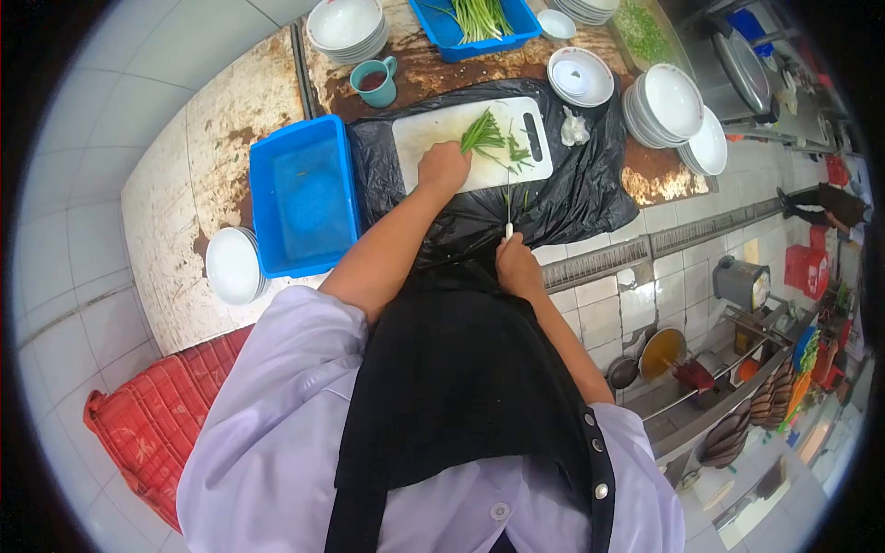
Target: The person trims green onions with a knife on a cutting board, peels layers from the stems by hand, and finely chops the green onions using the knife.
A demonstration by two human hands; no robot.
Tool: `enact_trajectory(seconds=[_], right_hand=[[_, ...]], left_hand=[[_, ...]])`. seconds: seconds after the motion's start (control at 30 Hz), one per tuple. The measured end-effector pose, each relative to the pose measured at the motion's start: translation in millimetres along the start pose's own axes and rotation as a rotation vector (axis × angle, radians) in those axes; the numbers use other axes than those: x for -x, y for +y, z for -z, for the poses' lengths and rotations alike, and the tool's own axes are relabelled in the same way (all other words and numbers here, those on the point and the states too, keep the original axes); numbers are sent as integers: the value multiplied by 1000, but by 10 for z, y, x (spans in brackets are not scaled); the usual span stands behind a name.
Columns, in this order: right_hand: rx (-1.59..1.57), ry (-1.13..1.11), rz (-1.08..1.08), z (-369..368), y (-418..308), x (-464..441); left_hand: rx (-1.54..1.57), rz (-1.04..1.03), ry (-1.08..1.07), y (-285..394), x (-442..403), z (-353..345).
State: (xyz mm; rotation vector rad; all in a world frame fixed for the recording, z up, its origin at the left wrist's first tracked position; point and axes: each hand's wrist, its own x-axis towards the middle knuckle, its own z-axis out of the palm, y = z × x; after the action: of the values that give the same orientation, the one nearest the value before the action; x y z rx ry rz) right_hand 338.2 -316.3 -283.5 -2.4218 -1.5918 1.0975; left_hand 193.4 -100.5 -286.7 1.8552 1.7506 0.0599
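Note:
My left hand is closed round a bunch of green onions and presses it onto the white cutting board. In my right hand is a knife with a pale handle, its thin blade pointing away from me over the board's near edge. Short cut pieces of green onion lie by the board's dark handle slot. A few more bits are on the black plastic sheet underneath. I cannot tell whether the blade touches the bunch.
A blue basin stands left of the board, beside stacked bowls. Behind are a teal mug, a blue tray of whole green onions and more bowls. Stacked bowls and a crumpled white bag are at right.

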Motion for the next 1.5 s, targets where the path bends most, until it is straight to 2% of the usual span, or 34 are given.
enact_trajectory(seconds=[0.3,0.4,0.57,0.63,0.7,0.83,0.97,1.1,1.17,1.27,1.37,1.5], right_hand=[[-15,-66,-17,45,119,-78],[-96,-15,160,-105,412,-235],[-188,82,134,46,531,-230],[-225,156,152,373,428,-168],[-268,305,55,708,367,-230],[29,575,172,870,864,-756],[272,586,150,1058,1004,-1028],[213,662,563,1191,546,-1138],[305,527,668,1181,182,-1146],[279,491,810,1156,-29,-1517],[345,494,892,1176,-111,-1849],[457,397,885,1248,-219,-2190]], left_hand=[[21,74,18,-93,-150,54],[51,38,-4,-95,-109,150],[132,-3,-6,-54,165,369],[178,-14,-9,-29,309,499],[214,-31,-28,-46,386,592],[244,-71,-110,-138,547,788],[180,-12,-227,-223,661,872],[215,35,-261,-310,763,816],[270,64,-237,-396,828,658],[252,93,-216,-279,974,672],[268,121,-186,-210,1092,702],[347,165,-197,-230,1213,669]])
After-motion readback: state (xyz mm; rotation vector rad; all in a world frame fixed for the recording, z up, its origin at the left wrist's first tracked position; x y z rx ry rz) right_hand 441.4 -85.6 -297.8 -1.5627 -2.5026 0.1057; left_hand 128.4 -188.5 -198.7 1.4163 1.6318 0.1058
